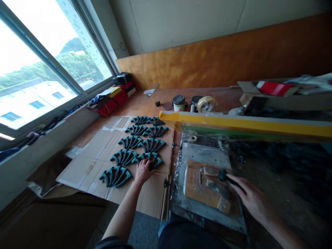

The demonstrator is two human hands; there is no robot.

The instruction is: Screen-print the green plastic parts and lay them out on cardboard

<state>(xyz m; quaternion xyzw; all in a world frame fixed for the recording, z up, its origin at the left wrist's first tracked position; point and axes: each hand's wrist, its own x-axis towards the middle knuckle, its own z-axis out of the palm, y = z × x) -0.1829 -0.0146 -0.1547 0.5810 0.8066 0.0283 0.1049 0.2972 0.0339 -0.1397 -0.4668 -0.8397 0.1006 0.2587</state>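
Note:
My left hand (144, 171) reaches onto the cardboard (90, 162), its fingers bent down around one of the dark green curved handles at the near end of the right-hand column. Several fanned groups of these handles (127, 142) lie in two columns, with a nearest group (115, 176) left of my hand. My right hand (249, 195) is closed on a similar curved handle, its dark grip running from my fingers to a teal end (222, 175). That end is over a wooden board (194, 193) carrying small wooden blocks (211, 172). The right side is slightly blurred.
The board rests on a grey metal plate (184, 155) with a tape roll (193, 138). Behind it runs a yellow-edged bar (233, 121). Cans (178, 102) and a large tape roll (206, 103) stand farther back. A dark heap (285, 162) fills the right.

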